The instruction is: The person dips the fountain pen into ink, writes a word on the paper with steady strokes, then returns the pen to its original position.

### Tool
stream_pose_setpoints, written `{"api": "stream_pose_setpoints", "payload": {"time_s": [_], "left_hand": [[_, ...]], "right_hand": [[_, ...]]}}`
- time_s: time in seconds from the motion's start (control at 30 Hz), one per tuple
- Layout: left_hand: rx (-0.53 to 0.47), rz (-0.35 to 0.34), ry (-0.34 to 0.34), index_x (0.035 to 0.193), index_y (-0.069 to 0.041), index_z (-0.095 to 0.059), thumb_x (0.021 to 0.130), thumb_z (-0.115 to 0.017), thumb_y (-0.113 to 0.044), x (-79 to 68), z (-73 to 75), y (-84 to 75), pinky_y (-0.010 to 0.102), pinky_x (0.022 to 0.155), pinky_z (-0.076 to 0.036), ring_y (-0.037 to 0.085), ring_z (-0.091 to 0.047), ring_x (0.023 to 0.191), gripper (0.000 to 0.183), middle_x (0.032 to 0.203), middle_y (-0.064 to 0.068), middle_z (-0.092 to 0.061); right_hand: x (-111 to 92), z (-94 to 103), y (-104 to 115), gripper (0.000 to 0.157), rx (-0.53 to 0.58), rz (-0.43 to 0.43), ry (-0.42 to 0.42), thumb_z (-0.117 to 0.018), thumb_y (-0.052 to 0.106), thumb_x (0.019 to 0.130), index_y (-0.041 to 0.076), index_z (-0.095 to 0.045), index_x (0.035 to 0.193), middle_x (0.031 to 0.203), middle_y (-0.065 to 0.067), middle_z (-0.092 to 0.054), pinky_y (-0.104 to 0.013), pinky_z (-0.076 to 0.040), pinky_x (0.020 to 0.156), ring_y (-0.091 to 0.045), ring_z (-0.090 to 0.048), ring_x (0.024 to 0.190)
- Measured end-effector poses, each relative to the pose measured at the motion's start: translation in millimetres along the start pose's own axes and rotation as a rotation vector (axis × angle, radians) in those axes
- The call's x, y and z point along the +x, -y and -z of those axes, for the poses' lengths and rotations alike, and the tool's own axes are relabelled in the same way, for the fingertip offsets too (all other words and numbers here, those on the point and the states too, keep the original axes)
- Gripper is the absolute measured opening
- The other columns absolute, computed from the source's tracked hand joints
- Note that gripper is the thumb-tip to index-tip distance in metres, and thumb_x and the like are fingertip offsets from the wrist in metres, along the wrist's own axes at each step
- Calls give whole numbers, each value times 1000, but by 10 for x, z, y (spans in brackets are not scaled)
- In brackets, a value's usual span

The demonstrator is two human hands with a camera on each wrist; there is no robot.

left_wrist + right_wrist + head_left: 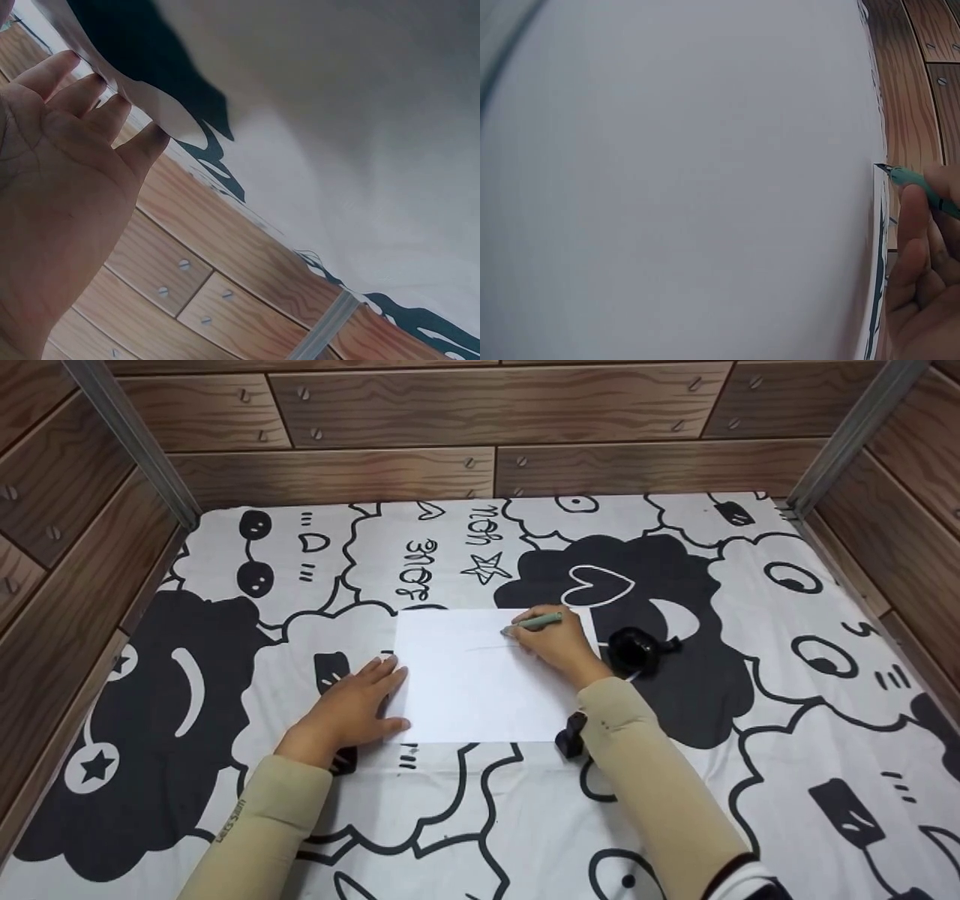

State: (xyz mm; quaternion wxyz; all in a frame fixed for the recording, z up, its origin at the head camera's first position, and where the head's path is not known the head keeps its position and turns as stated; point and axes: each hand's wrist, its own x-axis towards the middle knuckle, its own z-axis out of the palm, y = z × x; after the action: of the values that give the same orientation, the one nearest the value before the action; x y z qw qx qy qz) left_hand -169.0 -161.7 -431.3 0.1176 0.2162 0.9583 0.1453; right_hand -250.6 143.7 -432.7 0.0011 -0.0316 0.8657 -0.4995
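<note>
A white sheet of paper (pixel 457 682) lies on the patterned cloth, with a faint thin line across its upper part. My right hand (pixel 559 641) is over the sheet's upper right and pinches a green fountain pen (pixel 541 621). In the right wrist view the metal nib of the fountain pen (pixel 911 178) points left, its tip right at the paper (pixel 705 180). My left hand (pixel 360 701) rests at the sheet's left edge, fingers spread and fingertips on the border. The left wrist view shows this hand (pixel 67 165) from the palm side, its fingers extended.
A glossy black rounded object (pixel 636 651) with a small knob sits right of my right hand. Another small black object (pixel 571 736) is beside my right sleeve. The black-and-white cartoon cloth (pixel 465 802) covers the surface, with wood-plank-patterned walls (pixel 390 476) around it.
</note>
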Motion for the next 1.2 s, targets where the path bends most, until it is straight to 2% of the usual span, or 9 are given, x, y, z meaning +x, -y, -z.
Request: {"api": "stream_pose_setpoints", "payload": {"time_s": [0.17, 0.47, 0.83, 1.2], "left_hand": [[-10, 7, 7, 148, -8, -35, 87, -67, -42, 0, 0, -4, 54, 111, -20, 32, -16, 142, 77, 155, 12, -24], [-3, -1, 9, 148, -8, -35, 87, -66, -43, 1, 11, -8, 54, 111, -20, 33, -16, 142, 77, 155, 12, -24], [-3, -7, 10, 148, -7, -35, 87, -66, -42, 4, -4, 7, 55, 110, -20, 34, -16, 142, 76, 154, 13, -25], [-1, -10, -8, 147, -7, -37, 86, -68, -42, 0, -18, 12, 55, 109, -23, 34, -18, 141, 76, 154, 13, -26]], "right_hand": [[2, -6, -9, 11, -17, -18, 6, -74, 16, 82, 9, -74, 90, 61, 0, -64, -21, -46, 49, -11, -56, 53], [-29, -5, -24, 11, -16, 20, 3, -75, 16, 80, 8, -75, 87, 57, 1, -61, -20, -44, 46, -8, -53, 48], [-73, -6, -51, 11, 23, 36, 55, -78, 17, 79, 8, -74, 84, 56, -4, -62, -20, -43, 43, -9, -52, 44], [-146, 0, -45, 13, 38, 51, 130, -77, 17, 79, 8, -75, 88, 60, -3, -64, -20, -43, 44, -10, -54, 49]]}}
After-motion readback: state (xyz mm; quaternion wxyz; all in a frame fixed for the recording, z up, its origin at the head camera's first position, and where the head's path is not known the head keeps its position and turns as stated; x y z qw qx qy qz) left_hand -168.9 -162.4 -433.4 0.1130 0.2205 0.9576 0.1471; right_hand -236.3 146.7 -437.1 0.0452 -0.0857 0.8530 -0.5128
